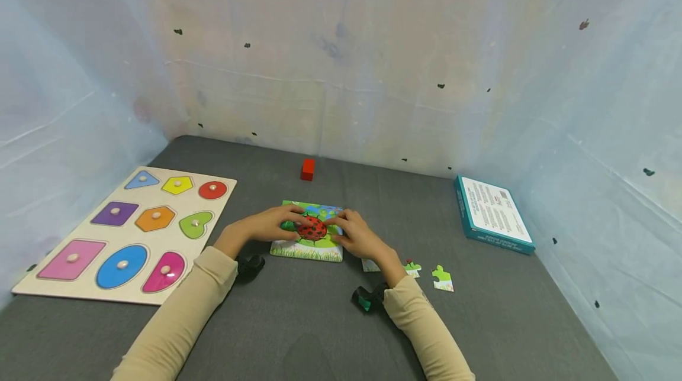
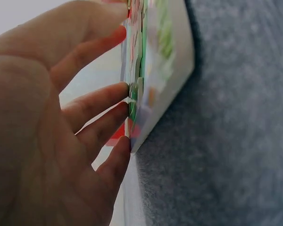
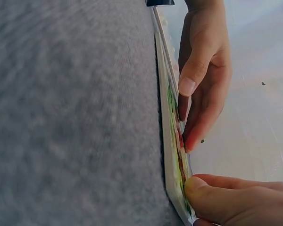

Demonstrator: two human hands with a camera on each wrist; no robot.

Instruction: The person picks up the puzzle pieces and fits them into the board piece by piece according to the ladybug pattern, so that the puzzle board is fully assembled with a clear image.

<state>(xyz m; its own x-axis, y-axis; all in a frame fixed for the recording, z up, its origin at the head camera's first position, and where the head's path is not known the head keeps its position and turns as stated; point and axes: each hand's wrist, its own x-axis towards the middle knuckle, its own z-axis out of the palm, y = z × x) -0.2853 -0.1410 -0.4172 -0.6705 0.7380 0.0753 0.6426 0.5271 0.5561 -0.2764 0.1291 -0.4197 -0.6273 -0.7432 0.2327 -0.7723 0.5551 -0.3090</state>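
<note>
A ladybug jigsaw puzzle (image 1: 309, 252) in a flat tray lies mid-table in the head view, a red spotted ladybug on green at its centre. My left hand (image 1: 274, 224) reaches over its left part. In the left wrist view the spread fingertips of that hand (image 2: 61, 113) touch the puzzle's surface (image 2: 137, 94). From the other side, my right hand (image 1: 362, 238) rests its thumb and fingertips on the puzzle's right part. In the right wrist view the right thumb (image 3: 198, 188) presses near the tray's edge (image 3: 166, 160); its other fingers are partly hidden.
Loose jigsaw pieces (image 1: 443, 278) lie right of my right wrist, one partly behind it. A shape board (image 1: 122, 239) with knobbed pieces covers the left side. A red block (image 1: 308, 169) stands behind the puzzle. A teal-edged box (image 1: 495, 212) lies at the far right.
</note>
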